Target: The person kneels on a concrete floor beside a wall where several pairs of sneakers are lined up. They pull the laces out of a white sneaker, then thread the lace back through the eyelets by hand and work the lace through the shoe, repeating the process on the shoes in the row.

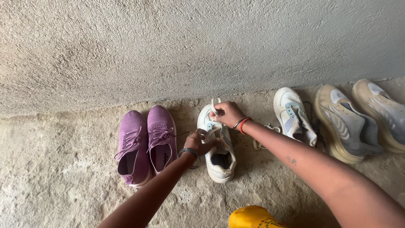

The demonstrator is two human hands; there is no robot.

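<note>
Rough concrete floor (pixel 50 169) against wall. Left hand (pixel 198 142) grip pinching white sneaker (pixel 220 162) lace; right hand (pixel 225 113) grip pinching lace loop. Purple pair (pixel 145 143) just beside.

a pair of purple knit shoes (pixel 145 143) stands toes to a rough grey wall (pixel 190 46). farther right lie a second white sneaker (pixel 293 115) and two beige chunky sneakers (pixel 358 116). yellow cloth (pixel 253 217) shows at the bottom edge.

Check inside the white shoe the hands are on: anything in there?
The white shoe shows only a dark, bare-looking heel opening. The left hand and right hand grip its laces and cover the tongue, so the toe end stays hidden.
</note>
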